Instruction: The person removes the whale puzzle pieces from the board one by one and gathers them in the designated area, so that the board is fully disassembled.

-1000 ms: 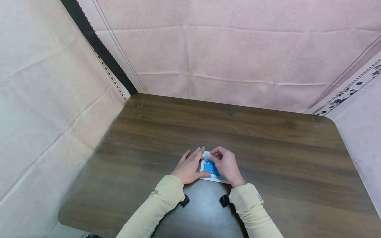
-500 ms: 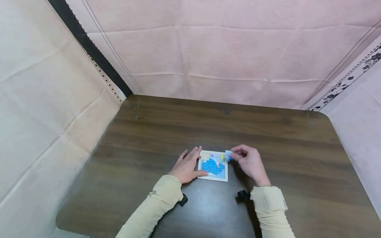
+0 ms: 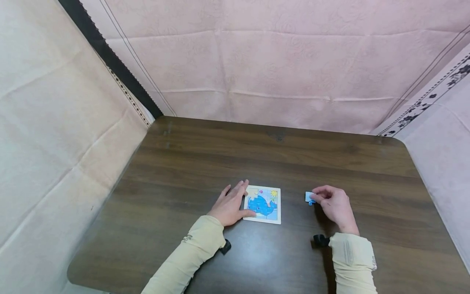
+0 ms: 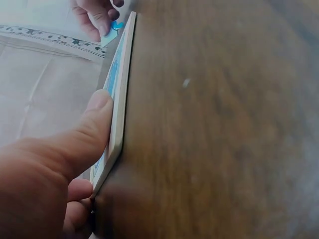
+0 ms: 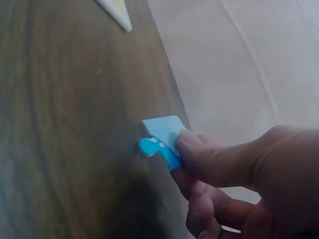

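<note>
A small square jigsaw puzzle [image 3: 261,207] with a blue whale, a yellow sun and a pale border lies flat on the table. A pale patch shows at its far left corner. Beside its left edge rests my left hand [image 3: 229,208], fingers extended along that side and thumb over the near left border. My left thumb [image 4: 99,107] presses the puzzle in the left wrist view. To the right of the puzzle, my right hand [image 3: 335,206] pinches a light-blue puzzle piece [image 5: 167,132] with a darker blue knob between thumb and fingers. The piece is clear of the puzzle.
The brown wood-grain table [image 3: 220,159] extends on all sides of the puzzle. Pale cloth [image 3: 275,73] hangs behind its far edge, and more cloth [image 3: 80,163] covers the left side. Black wrist cameras [image 3: 321,240] sit under both sleeves.
My right hand has lifted the puzzle piece off the puzzle's far left area and carried it rightward, away from the puzzle. My left hand has stayed on the puzzle's left side.
</note>
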`<control>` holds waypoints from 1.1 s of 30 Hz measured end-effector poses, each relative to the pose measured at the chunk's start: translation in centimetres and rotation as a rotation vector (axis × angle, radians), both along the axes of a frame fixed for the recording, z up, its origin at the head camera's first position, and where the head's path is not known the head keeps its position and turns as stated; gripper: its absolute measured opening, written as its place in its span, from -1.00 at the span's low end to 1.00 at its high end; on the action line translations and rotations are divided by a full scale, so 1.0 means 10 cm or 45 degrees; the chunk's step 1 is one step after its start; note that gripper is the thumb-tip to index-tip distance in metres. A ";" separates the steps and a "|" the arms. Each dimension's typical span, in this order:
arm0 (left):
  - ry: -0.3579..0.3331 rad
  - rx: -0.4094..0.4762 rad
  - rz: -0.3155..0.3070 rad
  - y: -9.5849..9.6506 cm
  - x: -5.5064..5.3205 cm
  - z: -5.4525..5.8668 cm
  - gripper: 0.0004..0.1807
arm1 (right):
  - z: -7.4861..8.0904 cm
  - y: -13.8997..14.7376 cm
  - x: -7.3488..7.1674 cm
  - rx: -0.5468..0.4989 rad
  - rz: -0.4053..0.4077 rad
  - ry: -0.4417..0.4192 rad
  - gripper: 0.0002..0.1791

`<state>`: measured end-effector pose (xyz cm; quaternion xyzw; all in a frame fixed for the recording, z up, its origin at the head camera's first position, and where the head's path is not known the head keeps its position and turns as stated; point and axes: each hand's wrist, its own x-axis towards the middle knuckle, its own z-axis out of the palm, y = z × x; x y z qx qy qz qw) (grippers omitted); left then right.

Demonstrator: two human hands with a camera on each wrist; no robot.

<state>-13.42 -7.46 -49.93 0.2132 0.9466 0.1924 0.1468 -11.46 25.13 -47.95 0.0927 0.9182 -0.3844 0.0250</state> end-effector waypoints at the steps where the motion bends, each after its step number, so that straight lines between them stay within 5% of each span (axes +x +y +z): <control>1: 0.001 0.002 -0.001 0.00 0.00 0.00 0.12 | -0.01 0.00 0.00 0.004 -0.008 0.002 -0.80; 33: 0.009 0.052 -0.015 -0.01 -0.05 -0.10 -0.11 | -0.12 0.03 -0.06 0.049 0.042 -0.060 -0.78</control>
